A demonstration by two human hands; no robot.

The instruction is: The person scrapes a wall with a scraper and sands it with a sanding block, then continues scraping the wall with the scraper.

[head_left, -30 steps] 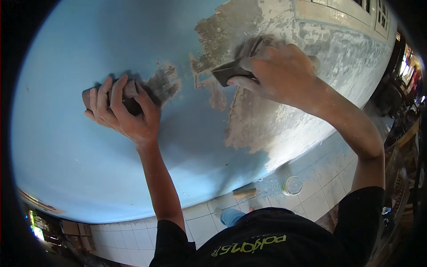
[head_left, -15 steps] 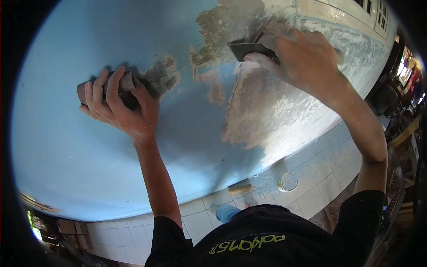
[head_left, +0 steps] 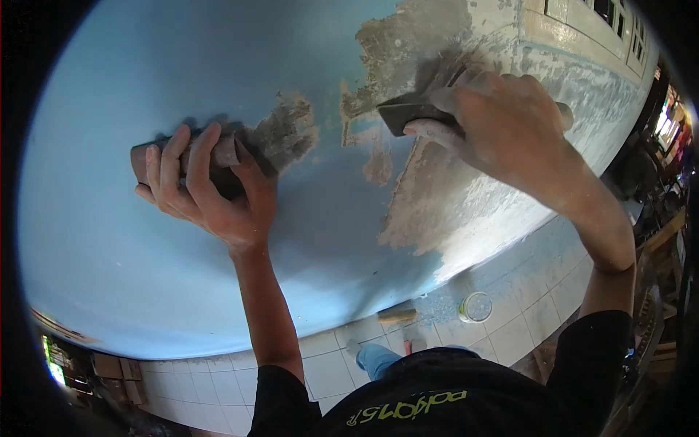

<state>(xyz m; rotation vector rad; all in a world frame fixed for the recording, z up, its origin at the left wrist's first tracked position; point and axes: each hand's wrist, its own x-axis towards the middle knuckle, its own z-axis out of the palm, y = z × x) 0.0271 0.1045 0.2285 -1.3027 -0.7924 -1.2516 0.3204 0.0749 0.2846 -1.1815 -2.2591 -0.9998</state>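
Head view: one brown sheet (head_left: 142,164), curled at its end, gripped in the fingers of the left hand (head_left: 211,186) at the blue wall (head_left: 131,269), left of a small grey patch (head_left: 287,131). One scraper (head_left: 411,115), gripped in the fingers of the right hand (head_left: 513,127), its blade pointed leftward over the larger bare patch (head_left: 466,189); whether the wall is touched by the blade cannot be told. Below, on the tiled floor (head_left: 328,368): one round tub (head_left: 464,315); beside the wall, one brown piece (head_left: 397,317).
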